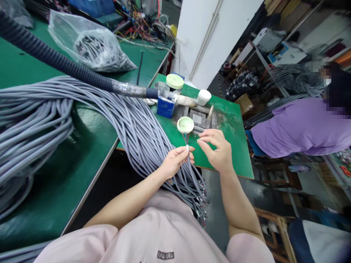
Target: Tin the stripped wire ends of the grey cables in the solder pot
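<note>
My left hand is closed around the end of a grey cable, just below its white collar. Thin coloured wires fan out from that end and reach the near rim of a small round pale-green dish. To the right, my right hand is raised with thumb and fingers apart, and nothing shows between them. Behind the dish lies a dark metal fixture on a small green table. A large bundle of grey cables runs beside and under my left forearm.
A ribbed black hose crosses above the bundle to a blue block. Near it stand a white cup and a pale-green lid. A clear bag lies behind. A person in purple is at the right.
</note>
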`<state>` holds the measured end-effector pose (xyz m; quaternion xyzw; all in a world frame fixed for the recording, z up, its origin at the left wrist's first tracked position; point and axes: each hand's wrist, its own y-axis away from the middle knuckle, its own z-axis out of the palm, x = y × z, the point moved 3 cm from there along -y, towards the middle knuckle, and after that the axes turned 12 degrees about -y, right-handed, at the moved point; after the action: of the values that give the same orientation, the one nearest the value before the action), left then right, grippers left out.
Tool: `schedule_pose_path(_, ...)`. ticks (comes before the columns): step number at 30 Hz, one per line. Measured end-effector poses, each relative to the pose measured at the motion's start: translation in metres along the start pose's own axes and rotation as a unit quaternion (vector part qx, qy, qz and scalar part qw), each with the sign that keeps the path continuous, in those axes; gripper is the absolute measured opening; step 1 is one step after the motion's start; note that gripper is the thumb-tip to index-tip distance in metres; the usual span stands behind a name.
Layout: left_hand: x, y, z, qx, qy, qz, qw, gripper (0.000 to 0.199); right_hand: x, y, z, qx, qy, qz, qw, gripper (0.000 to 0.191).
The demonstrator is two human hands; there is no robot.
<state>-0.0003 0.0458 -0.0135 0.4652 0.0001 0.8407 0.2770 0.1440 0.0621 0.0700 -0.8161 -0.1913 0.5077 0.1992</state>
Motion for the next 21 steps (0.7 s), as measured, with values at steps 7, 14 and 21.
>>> schedule_pose_path(7, 0.005, -0.001, -0.001, 0.014, 0.028, -0.008, 0.999, 0.032, -0.006, 0.034, -0.001, -0.064, 0.050, -0.096, 0.992, 0.025)
schedule_pose_path(14, 0.014, 0.002, 0.008, 0.040, 0.073, -0.025, 0.996, 0.033, 0.001, 0.056, 0.019, -0.098, 0.105, -0.179, 0.973, 0.035)
schedule_pose_path(21, 0.035, 0.002, -0.006, 0.083, -0.153, 0.111, 0.979, 0.039, 0.007, 0.032, 0.009, -0.012, 0.017, -0.148, 0.989, 0.029)
